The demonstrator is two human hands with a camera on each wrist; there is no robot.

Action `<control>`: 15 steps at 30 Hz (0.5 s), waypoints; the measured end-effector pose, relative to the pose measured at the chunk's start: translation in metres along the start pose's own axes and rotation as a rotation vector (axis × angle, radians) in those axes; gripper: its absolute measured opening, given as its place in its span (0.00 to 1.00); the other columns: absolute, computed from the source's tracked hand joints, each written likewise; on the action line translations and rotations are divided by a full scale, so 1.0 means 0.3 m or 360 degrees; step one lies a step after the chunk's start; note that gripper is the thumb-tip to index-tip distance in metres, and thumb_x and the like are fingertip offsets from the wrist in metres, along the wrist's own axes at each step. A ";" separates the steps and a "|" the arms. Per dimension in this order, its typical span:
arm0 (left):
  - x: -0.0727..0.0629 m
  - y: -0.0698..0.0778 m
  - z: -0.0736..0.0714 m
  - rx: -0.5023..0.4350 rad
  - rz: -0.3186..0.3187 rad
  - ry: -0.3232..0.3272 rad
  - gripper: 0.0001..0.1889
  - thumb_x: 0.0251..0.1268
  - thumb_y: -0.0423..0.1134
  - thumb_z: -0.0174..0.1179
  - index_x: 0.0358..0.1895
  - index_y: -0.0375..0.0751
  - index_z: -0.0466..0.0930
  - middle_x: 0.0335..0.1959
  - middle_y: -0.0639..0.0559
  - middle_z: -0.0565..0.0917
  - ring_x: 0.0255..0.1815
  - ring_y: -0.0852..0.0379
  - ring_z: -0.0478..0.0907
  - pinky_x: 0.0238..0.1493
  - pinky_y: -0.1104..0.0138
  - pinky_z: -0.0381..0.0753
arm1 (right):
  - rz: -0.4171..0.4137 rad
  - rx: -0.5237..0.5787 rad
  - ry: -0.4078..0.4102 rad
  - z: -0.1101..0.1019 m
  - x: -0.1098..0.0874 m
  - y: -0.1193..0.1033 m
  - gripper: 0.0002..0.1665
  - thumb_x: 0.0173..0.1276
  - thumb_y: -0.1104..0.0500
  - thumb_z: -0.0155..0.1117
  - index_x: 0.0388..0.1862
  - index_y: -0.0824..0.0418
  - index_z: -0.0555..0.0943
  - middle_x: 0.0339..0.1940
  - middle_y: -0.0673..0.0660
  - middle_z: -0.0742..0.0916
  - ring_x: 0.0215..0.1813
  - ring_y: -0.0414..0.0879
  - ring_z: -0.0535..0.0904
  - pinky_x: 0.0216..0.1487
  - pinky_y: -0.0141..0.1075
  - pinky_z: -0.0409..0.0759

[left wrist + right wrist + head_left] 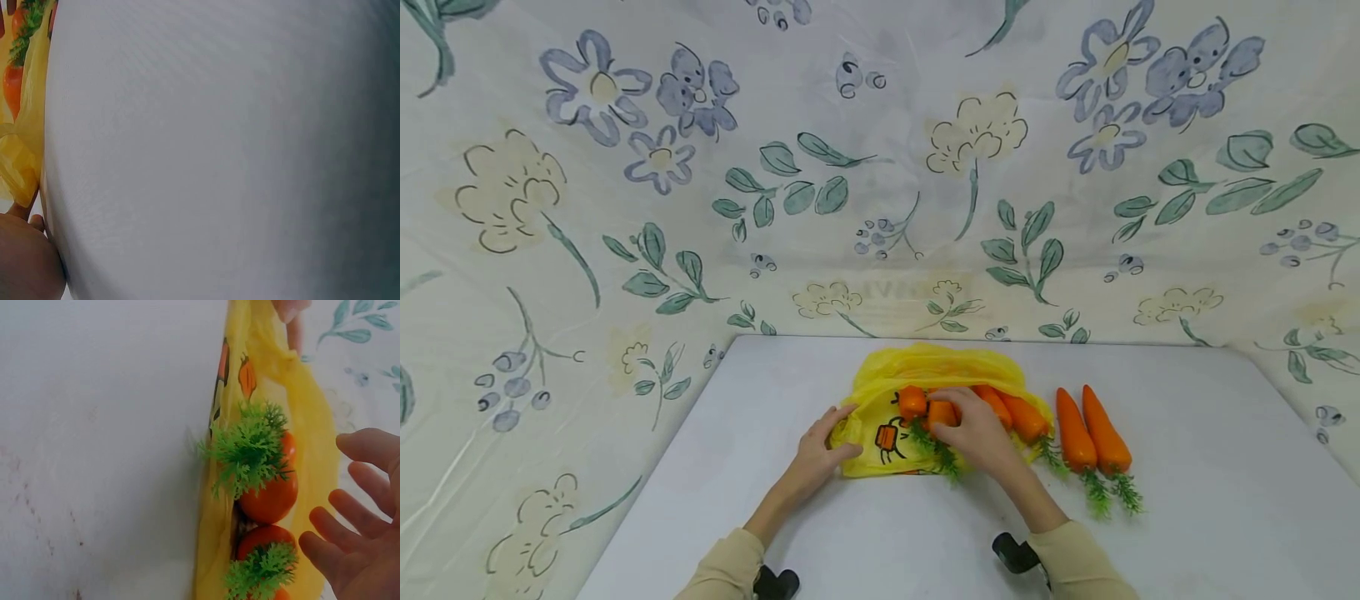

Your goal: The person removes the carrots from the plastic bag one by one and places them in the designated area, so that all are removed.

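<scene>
Yellow bag (940, 365) lies on white table (1195, 467), carrots (1026, 419) in its mouth, two loose carrots (1077, 437) just right. My left hand (816, 448), thumb and fingers apart, touches its left edge; my right hand (979, 429), fingers spread, is at the carrots.

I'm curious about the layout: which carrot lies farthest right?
The right-hand carrot of the pair on the white table, beside the yellow bag; every other carrot lies left of it.

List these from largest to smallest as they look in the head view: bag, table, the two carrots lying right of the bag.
1. Table
2. Bag
3. Left carrot and right carrot: too alike to rank.
</scene>
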State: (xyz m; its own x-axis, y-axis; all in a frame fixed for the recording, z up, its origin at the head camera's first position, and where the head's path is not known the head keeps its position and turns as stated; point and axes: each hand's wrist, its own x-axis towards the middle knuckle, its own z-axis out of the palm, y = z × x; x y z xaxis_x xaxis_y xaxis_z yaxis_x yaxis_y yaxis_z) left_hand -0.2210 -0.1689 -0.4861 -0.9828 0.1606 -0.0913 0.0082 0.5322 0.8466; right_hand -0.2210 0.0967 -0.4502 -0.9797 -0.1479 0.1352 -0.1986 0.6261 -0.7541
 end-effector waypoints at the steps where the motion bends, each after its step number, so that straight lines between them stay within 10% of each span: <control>1: -0.001 0.000 0.000 0.0000 0.0002 0.0002 0.37 0.58 0.47 0.61 0.74 0.56 0.64 0.80 0.39 0.50 0.80 0.35 0.43 0.71 0.31 0.39 | 0.0006 0.0002 -0.0006 0.003 0.001 -0.002 0.23 0.63 0.59 0.69 0.58 0.56 0.82 0.64 0.57 0.80 0.64 0.58 0.74 0.63 0.56 0.74; 15: 0.003 -0.002 -0.002 0.0009 0.0015 0.0016 0.35 0.59 0.47 0.61 0.74 0.55 0.66 0.80 0.39 0.51 0.80 0.35 0.43 0.72 0.32 0.39 | -0.0026 -0.0074 -0.0108 0.043 0.067 -0.042 0.25 0.64 0.56 0.70 0.60 0.58 0.81 0.62 0.57 0.82 0.62 0.55 0.77 0.62 0.52 0.76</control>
State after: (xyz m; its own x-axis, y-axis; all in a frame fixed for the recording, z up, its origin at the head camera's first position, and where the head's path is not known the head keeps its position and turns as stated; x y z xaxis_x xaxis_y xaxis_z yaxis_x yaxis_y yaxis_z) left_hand -0.2219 -0.1696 -0.4864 -0.9844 0.1576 -0.0780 0.0188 0.5355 0.8443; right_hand -0.2379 0.0761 -0.4463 -0.9725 -0.2090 0.1024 -0.2173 0.6575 -0.7214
